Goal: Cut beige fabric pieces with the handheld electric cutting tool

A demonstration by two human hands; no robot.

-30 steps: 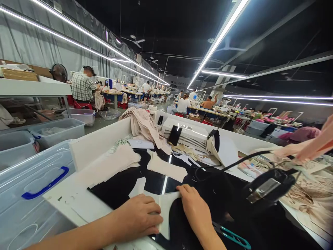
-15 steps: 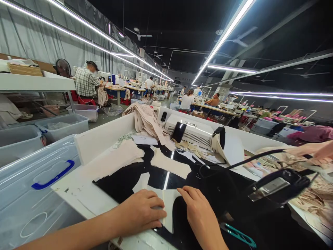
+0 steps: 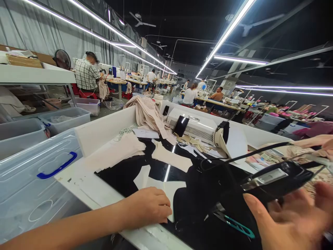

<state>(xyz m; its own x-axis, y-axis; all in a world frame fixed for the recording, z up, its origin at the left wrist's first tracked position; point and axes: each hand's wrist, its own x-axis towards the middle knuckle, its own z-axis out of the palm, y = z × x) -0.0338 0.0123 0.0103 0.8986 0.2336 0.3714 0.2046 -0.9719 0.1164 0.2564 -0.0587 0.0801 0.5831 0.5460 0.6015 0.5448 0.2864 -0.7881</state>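
Note:
My left hand (image 3: 153, 205) lies on a white cut fabric piece (image 3: 174, 191), its fingers curled together and pressing on the lower part. My right hand (image 3: 293, 222) is at the lower right, blurred, with thumb and fingers apart and palm turned up. It holds nothing that I can see. Just above it hangs a black tool (image 3: 275, 178) with a metal plate and a dark cord; whether they touch I cannot tell. Teal-handled thread snips (image 3: 238, 225) lie between my hands on the black table surface (image 3: 192, 208). Beyond the white piece lies a cream cut piece (image 3: 170, 156).
A stack of cream pieces (image 3: 117, 151) is at the left, with draped beige fabric (image 3: 147, 113) behind. A white machine (image 3: 195, 126) stands at the back beside a phone (image 3: 181, 125). Another hand (image 3: 318, 141) appears at the right edge. A clear bin (image 3: 33, 201) stands left.
My right hand has left the white piece and swung right, opening beneath the black tool. My left hand stays on the piece, its fingers more curled. The view has shifted slightly.

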